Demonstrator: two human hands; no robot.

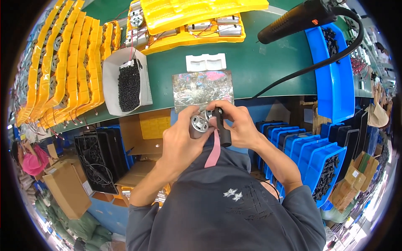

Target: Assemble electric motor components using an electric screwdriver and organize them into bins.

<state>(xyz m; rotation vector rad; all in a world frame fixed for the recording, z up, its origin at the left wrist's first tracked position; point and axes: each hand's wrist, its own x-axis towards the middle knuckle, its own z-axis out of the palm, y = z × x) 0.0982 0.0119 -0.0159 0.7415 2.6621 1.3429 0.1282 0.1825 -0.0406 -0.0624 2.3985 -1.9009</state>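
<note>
Head view: at a green workbench (272,71), a silver motor (198,125) is being gripped in the left hand (181,136), vented end up; just right, a slimmer black tube (224,134), lengthwise down-frame, is being pinched by fingers of the right hand (241,127).

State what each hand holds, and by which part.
The left hand holds a silver cylindrical metal motor by its side wall; the right hand holds a black elongated part, apparently near its upper end.

A silver motor (198,125), end face up, is held beside a long black part (225,137).
</note>
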